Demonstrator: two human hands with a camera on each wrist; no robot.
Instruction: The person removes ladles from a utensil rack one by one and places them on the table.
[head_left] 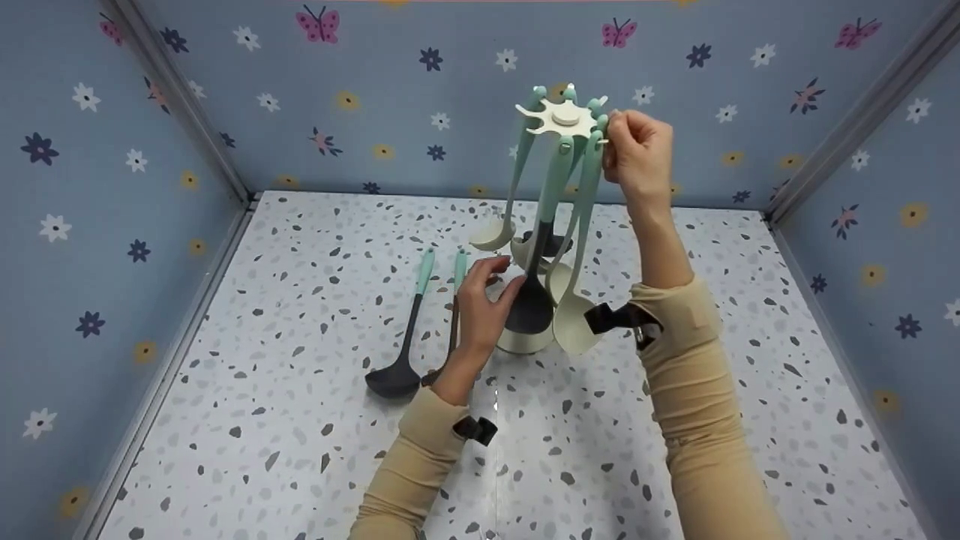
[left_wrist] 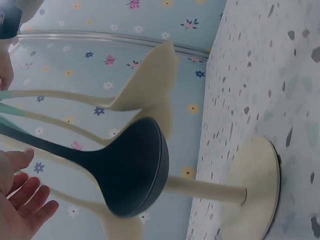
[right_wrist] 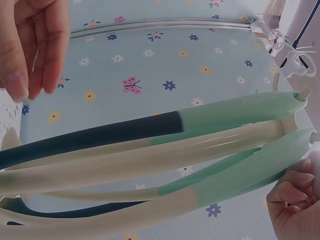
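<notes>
A cream utensil rack (head_left: 564,118) with a hooked top and round base (left_wrist: 252,200) stands upright, hung with several green-handled kitchen utensils. My right hand (head_left: 637,154) is at the rack's right side, its curled fingers pinching near the top of a green handle (right_wrist: 260,167) by a hook. My left hand (head_left: 484,307) is beside the hanging black ladle (head_left: 531,304), fingers loosely spread and holding nothing. In the left wrist view, the ladle's bowl (left_wrist: 132,170) hangs in front of the rack's post. A cream spoon (head_left: 576,322) hangs to its right, and a cream ladle (head_left: 493,234) at the back left.
Left of the rack, a black ladle (head_left: 395,377) with a green handle lies on the speckled table (head_left: 300,465). Next to it lies another green-handled utensil (head_left: 460,266), partly covered by my left hand. Flower-patterned panels (head_left: 480,161) enclose the back and sides.
</notes>
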